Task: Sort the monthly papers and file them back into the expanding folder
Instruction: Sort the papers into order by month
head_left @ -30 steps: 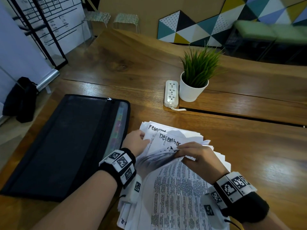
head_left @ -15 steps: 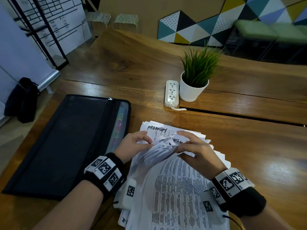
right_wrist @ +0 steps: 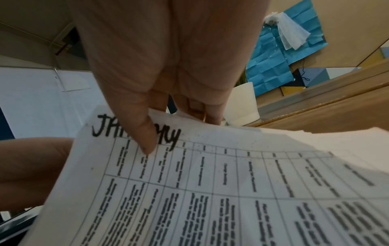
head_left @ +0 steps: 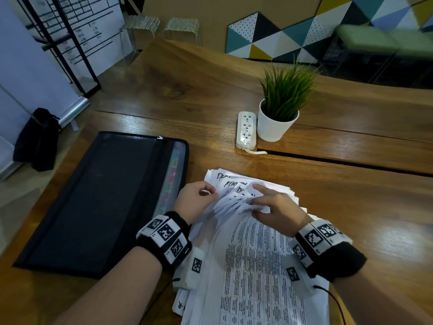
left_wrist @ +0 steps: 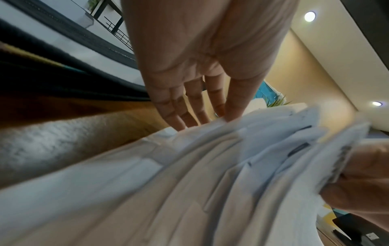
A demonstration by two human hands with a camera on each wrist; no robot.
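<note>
Since a second ago the "December" sheet that sat in plain view has gone mostly under the fanned corners — only bits of handwriting show. Both hands are on the paper stack (head_left: 257, 266), lying on the table (head_left: 351, 207). Right hand (head_left: 278, 209) pinches the top sheet, thumb over handwritten "January"; the table text below is unreadable. Left hand (head_left: 194, 200) pinches the fanned corners. Black expanding folder (head_left: 93, 198) sits just left of the stack.

Far across my wooden table (head_left: 187, 85) stood a potted plant (head_left: 280, 106), a white power strip (head_left: 246, 131) just left of it.
</note>
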